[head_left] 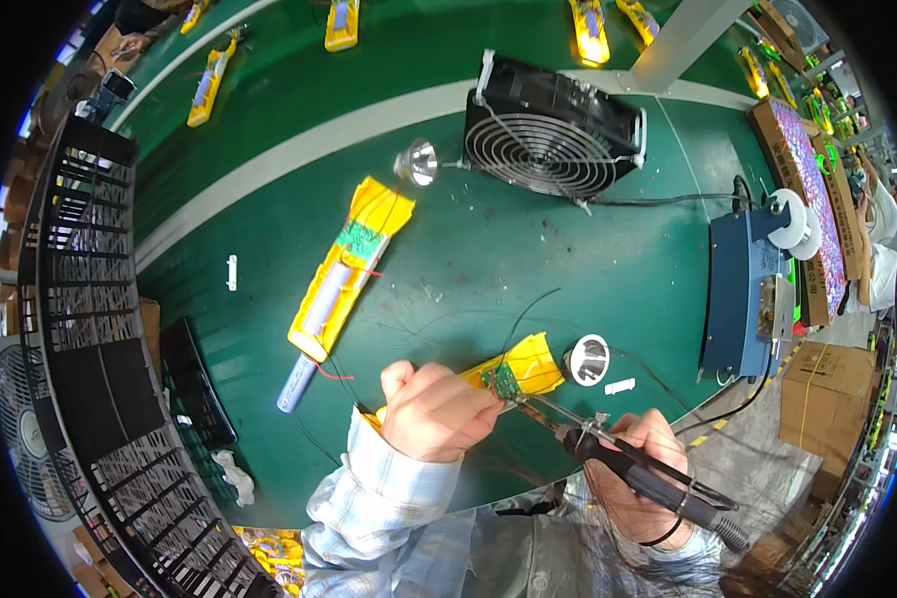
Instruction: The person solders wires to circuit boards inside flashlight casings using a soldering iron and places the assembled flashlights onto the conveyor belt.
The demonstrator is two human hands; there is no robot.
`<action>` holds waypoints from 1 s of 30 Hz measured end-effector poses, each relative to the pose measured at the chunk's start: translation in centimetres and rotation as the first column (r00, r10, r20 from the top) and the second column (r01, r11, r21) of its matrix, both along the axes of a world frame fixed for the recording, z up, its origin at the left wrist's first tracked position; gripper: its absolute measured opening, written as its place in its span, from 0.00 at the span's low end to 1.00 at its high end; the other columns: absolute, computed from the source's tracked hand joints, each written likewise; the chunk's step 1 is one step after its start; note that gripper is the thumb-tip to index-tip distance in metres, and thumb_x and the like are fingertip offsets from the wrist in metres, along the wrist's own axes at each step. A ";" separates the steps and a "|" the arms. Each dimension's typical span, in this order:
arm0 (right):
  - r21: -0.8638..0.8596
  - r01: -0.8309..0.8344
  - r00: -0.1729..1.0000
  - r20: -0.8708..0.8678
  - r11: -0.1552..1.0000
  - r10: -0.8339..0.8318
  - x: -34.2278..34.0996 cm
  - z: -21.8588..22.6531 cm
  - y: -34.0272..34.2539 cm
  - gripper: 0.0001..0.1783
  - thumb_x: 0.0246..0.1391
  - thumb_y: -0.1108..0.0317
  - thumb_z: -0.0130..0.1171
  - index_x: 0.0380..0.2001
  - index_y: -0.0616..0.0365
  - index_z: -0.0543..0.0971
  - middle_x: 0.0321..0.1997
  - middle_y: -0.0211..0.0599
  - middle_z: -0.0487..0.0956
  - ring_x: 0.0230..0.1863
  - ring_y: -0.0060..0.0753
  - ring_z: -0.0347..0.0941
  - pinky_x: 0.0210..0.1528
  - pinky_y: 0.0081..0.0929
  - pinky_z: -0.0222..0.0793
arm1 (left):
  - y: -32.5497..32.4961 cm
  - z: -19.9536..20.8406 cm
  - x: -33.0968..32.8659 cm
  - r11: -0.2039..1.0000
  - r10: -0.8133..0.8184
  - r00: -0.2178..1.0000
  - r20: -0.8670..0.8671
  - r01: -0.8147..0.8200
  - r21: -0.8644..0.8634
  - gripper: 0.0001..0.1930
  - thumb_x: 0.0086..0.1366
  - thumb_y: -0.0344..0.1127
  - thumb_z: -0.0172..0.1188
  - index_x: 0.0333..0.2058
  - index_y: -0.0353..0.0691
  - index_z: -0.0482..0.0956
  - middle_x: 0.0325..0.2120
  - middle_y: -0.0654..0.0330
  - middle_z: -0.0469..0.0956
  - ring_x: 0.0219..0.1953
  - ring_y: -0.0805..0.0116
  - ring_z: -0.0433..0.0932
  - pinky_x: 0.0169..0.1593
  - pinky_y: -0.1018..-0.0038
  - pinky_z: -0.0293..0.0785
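At front, left fingers (468, 404) grip yellow casing (535, 365); right fingers (656, 433) clasp soldering iron (648, 483).

Factory workshop, green workbench (488, 259), soldering tool (628, 471), cardboard boxes (817, 399)

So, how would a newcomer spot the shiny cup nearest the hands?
Start with the green table and look toward its near edge, where the left hand grips a yellow case. Just right of that case sits a shiny round cup. Unlike the other shiny cup, near the black fan, it has a small white strip beside it.
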State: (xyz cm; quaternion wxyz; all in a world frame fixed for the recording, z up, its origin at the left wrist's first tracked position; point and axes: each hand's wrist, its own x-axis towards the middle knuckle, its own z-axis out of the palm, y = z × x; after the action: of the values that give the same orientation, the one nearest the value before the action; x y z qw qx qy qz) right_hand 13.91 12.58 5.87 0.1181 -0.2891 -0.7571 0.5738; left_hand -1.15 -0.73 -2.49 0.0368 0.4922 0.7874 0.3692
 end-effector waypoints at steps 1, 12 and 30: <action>0.159 -0.033 0.999 -0.036 0.987 0.039 0.4 -0.7 0.1 0.13 0.39 0.79 0.60 0.23 0.59 0.64 0.19 0.33 0.70 0.16 0.21 0.66 0.17 0.18 0.59 | 0.3 0.0 -0.1 1.000 0.011 1.000 -0.012 -0.011 0.018 0.09 0.34 0.34 0.67 0.17 0.51 0.75 0.15 0.72 0.71 0.21 0.75 0.69 0.35 0.70 0.54; -0.375 0.397 0.852 -0.189 0.838 -0.488 3.2 -1.3 -0.8 0.20 0.37 0.71 0.65 0.26 0.60 0.61 0.27 0.39 0.65 0.16 0.26 0.69 0.20 0.20 0.72 | 0.3 0.0 -0.1 1.000 0.016 1.000 -0.015 -0.016 -0.011 0.10 0.34 0.33 0.67 0.17 0.50 0.74 0.16 0.72 0.71 0.22 0.73 0.69 0.34 0.72 0.55; -0.332 0.339 0.920 -0.076 0.880 -0.383 5.8 1.5 0.7 0.20 0.38 0.71 0.63 0.27 0.59 0.60 0.24 0.35 0.70 0.27 0.21 0.61 0.31 0.18 0.58 | -1.5 2.5 0.5 0.986 0.121 0.988 -0.100 -0.131 -0.102 0.26 0.31 0.35 0.68 0.35 0.41 0.73 0.27 0.61 0.72 0.26 0.63 0.70 0.34 0.68 0.63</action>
State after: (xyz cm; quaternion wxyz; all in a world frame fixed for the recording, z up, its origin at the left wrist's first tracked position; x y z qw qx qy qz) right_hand 19.67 13.31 7.39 0.2286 -0.3994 -0.5791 0.6729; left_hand -0.63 -2.24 -0.03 0.0029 0.4555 0.8366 0.3043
